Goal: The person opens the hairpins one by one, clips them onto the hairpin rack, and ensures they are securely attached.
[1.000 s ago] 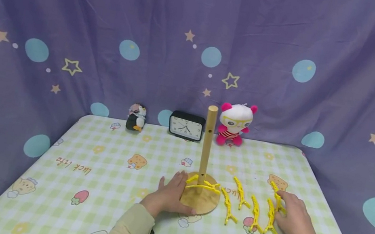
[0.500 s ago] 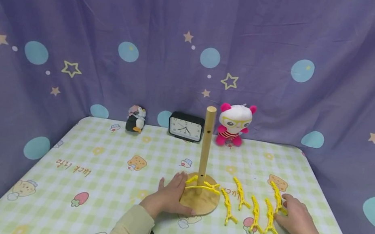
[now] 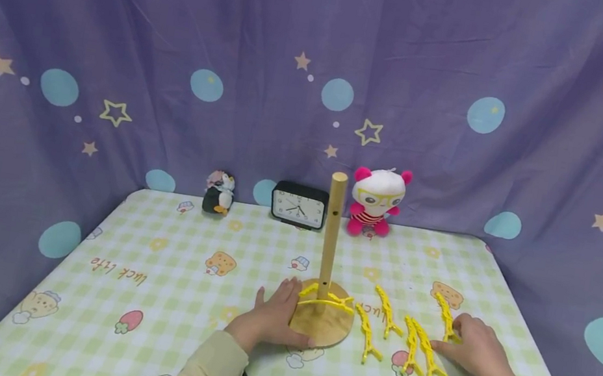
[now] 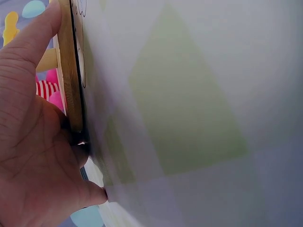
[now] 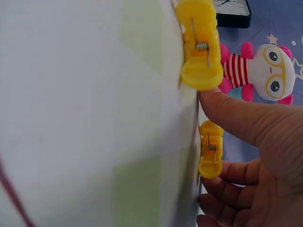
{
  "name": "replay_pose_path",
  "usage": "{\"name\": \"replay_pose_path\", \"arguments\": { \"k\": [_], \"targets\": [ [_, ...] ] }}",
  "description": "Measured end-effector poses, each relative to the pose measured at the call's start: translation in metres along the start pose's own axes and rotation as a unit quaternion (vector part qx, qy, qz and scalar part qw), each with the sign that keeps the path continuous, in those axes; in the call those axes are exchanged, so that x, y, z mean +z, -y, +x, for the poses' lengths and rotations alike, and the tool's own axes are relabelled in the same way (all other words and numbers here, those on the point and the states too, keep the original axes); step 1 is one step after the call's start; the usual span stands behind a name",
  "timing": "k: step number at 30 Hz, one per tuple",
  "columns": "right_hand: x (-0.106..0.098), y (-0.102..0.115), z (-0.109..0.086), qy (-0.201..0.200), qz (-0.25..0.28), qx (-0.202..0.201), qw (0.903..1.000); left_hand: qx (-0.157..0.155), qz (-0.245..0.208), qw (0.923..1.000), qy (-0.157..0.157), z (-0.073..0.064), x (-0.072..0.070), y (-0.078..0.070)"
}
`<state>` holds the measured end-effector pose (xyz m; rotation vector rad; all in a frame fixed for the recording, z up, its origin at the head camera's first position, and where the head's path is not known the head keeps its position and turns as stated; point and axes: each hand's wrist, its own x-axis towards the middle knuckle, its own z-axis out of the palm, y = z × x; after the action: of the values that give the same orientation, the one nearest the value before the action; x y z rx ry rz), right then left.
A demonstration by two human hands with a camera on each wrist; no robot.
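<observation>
Shifted: slim, fork-ended yellow clip (image 3: 426, 349); right hand (image 3: 476, 348), fingers apart; left hand (image 3: 270, 318) gripping base (image 3: 323, 331).

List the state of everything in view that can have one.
Wooden stand: upright on the cloth.
Yellow piece at its base: crosswise by the post, attachment unclear.
Five loose yellow clips: lying down, forked ends nearer.
Clock: upright, dial showing.
Panda toy: sitting upright.
Penguin toy: upright.
Left hand: against the base, thumb and fingers spread.
Right hand: beside two clips, thumb and fingers apart, contact unclear.
</observation>
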<state>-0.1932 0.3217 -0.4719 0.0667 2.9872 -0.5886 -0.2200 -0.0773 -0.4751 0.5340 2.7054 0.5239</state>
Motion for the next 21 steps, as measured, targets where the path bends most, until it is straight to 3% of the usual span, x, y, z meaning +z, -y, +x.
{"name": "replay_pose_path", "arguments": {
  "k": [11,21],
  "targets": [
    [0.0018,-0.0002,-0.0003,-0.002,-0.016,0.011,0.9998,0.001,0.004,1.0000,0.001,-0.0011,-0.0014,-0.0013],
    [-0.0004,0.0006,-0.0038,-0.023,0.008,0.015,0.9996,0.003,0.004,1.0000,-0.002,-0.0026,-0.0026,-0.0021]
  ]
}}
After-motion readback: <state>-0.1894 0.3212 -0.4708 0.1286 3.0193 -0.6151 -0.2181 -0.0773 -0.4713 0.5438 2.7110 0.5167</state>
